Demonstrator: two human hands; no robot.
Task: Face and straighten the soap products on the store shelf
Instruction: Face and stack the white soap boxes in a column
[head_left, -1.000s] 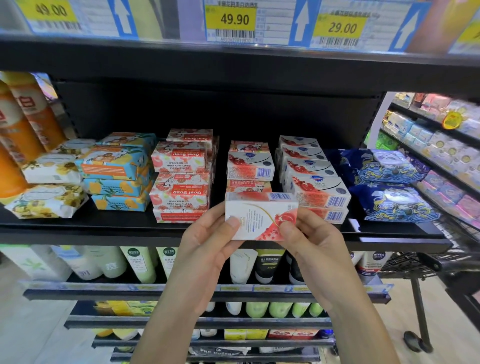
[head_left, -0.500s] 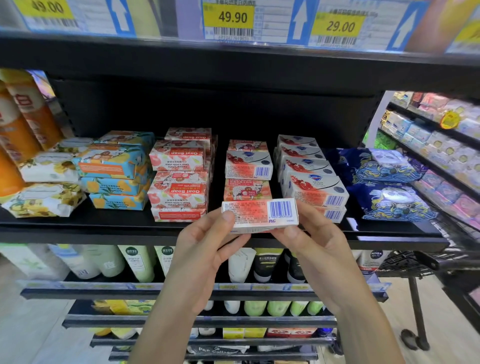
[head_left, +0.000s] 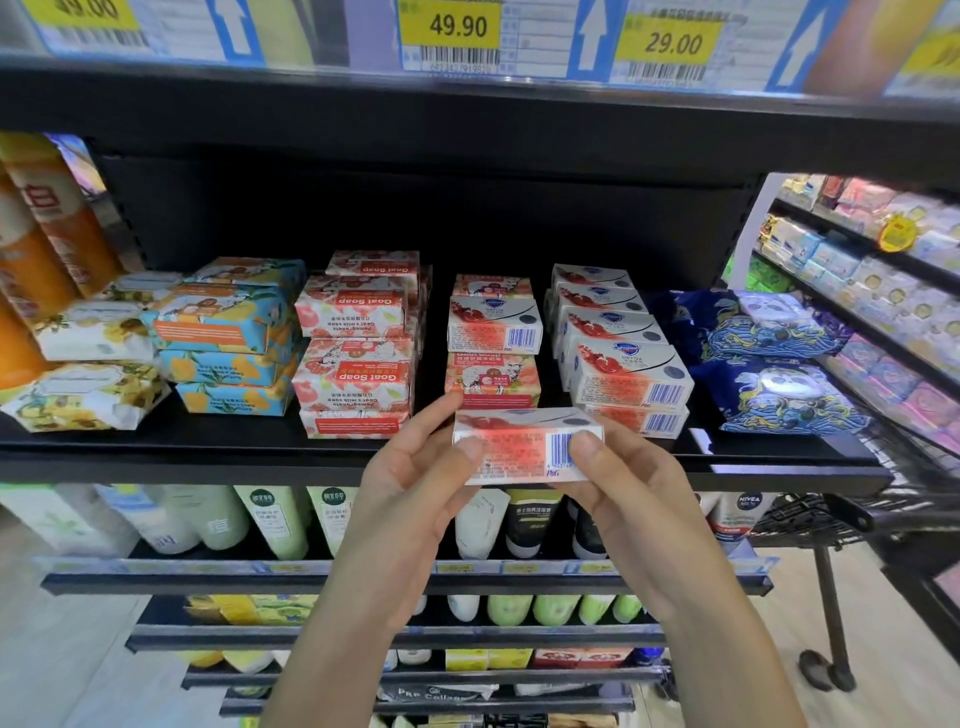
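Hands: left (head_left: 415, 483), right (head_left: 623, 483) pinch soap box (head_left: 524, 447) before shelf (head_left: 208, 457).

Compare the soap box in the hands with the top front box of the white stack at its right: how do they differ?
The held box is in the air before the shelf, pinched by the left hand and the right hand; the stack box rests on a lower box. The held box is square to the camera; the stack box is turned at an angle. Both are white and red, with a barcode on the near side.
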